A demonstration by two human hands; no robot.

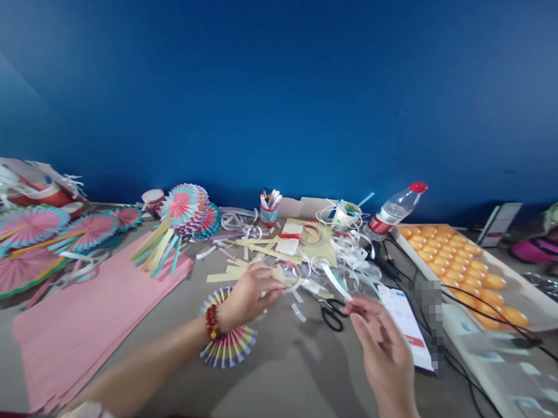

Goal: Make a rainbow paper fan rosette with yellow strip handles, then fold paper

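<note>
My right hand (pixel 381 337) pinches the lower end of a white paper strip (pixel 335 280) between thumb and fingertips. The strip slants up and left over the table. My left hand (pixel 252 296), wearing a red bead bracelet, hovers above the table with loosely bent fingers and nothing plainly in them. Its fingertips are close to a ring-shaped roll of tape (pixel 294 271); contact is unclear. Under the left wrist lies a pleated paper rosette (pixel 232 346) in yellow, pink and purple, partly hidden. Black-handled scissors (pixel 332 316) lie between my hands.
Pink paper sheets (pixel 102 303) and finished paper rosettes (pixel 30 226) lie at left. Cut strips (pixel 226 276) and white curls (pixel 355 249) litter the middle. A pen cup (pixel 269 214), plastic bottle (pixel 394 210), phone (pixel 407 326), cables and a tray of orange balls (pixel 452 263) stand behind and right.
</note>
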